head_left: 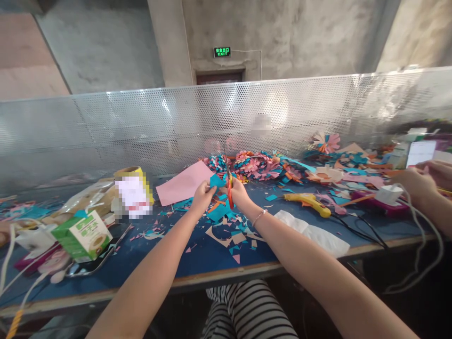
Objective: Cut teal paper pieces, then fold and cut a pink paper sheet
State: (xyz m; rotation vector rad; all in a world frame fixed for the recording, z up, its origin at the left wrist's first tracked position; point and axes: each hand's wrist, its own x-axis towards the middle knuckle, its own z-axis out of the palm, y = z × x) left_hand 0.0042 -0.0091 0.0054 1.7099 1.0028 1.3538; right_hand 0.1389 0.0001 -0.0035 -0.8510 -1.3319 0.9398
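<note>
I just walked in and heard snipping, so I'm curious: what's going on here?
The person's left hand holds a small piece of blue paper, while the right hand holds orange-handled scissors beside it, blades pointing up. Whether the blades touch the paper is hard to tell. Scraps litter the blue table around the hands. Beyond them sits a pile of paper flowers, with a pink sheet to the left and a yellow glue gun to the right.
</note>
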